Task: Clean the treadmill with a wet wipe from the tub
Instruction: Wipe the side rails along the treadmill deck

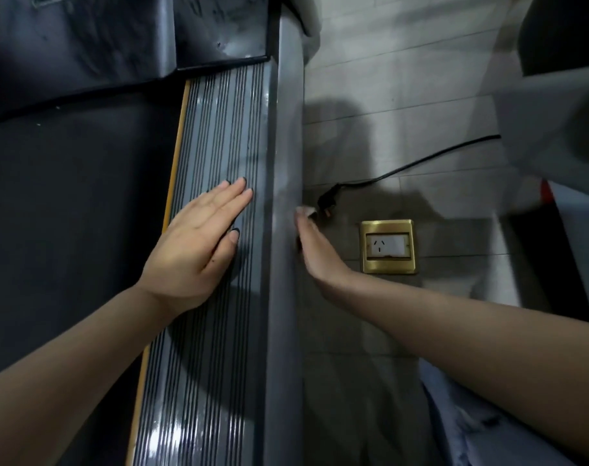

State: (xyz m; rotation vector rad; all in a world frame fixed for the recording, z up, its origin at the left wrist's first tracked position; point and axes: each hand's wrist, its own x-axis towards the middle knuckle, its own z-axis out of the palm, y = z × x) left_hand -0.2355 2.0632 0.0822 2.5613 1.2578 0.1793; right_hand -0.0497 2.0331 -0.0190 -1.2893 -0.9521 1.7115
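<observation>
The left hand lies flat, palm down, on the ribbed grey side rail of the treadmill, its fingers straight and close together, pointing toward the rail's outer edge. It holds nothing.

The right hand stands edge-on against the outer side face of the treadmill frame, fingers straight and pressed to that vertical grey face. A small white bit of wet wipe shows at the fingertips, between them and the frame, so the hand presses the wipe flat against the side face rather than curling round it. Most of the wipe is hidden behind the hand.

Left of the ribbed rail runs a thin yellow strip, and beyond it the dark running belt. At the rail's far end sits the black motor cover, its surface streaked and dull.

On the grey tiled floor to the right of the frame, a brass floor socket sits near the right hand, with 1 white outlet plate in it. A black plug lies unplugged on the floor just beyond the fingertips, its cable trailing away toward the right. Pale blue fabric shows at the lower right under the right forearm. The tub is out of view.
</observation>
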